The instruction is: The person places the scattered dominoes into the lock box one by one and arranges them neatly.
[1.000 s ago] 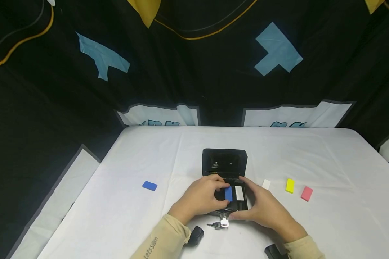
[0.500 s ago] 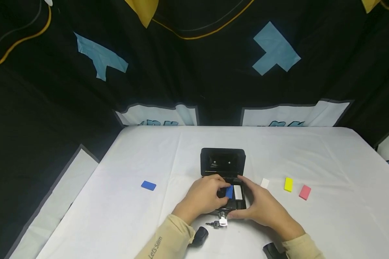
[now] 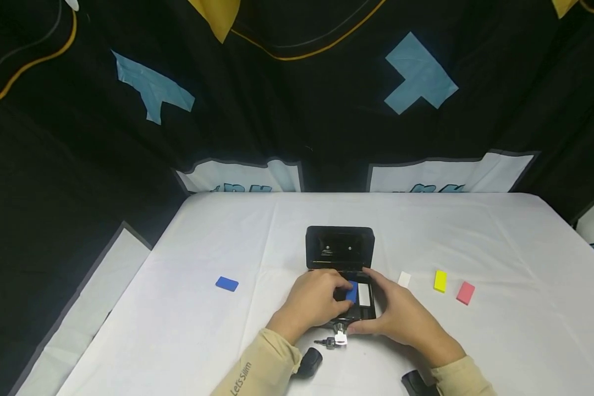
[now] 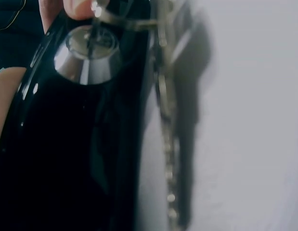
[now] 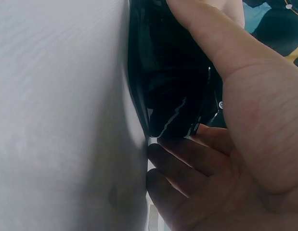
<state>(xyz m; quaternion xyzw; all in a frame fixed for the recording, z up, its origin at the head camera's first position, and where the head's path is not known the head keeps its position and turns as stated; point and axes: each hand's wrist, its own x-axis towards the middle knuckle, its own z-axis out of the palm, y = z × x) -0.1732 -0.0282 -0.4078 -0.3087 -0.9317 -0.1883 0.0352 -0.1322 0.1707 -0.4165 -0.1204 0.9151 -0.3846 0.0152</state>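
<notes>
A black metal cash box (image 3: 339, 247) stands with its lid raised. Inside it, my left hand (image 3: 311, 301) pinches a small blue block (image 3: 351, 292) between thumb and fingers, right beside a white block (image 3: 363, 295). My right hand (image 3: 405, 314) grips the box's right side, thumb at the front corner and fingers toward the back. The right wrist view shows that thumb along the black wall (image 5: 173, 103), with the other fingers around the corner. In the left wrist view a round silver lock (image 4: 88, 55) sits on the box front, with a ring and keys hanging from it.
A second blue block (image 3: 227, 284) lies on the white tabletop to the left. To the right lie a white block (image 3: 403, 279), a yellow block (image 3: 440, 281) and a pink block (image 3: 466, 293). Keys (image 3: 330, 342) hang in front of the box. Black draped cloth (image 3: 297, 110) rises behind.
My left hand has slid slightly right with the blue block, bringing it closer to the white one in the box. The right hand keeps its grip on the box.
</notes>
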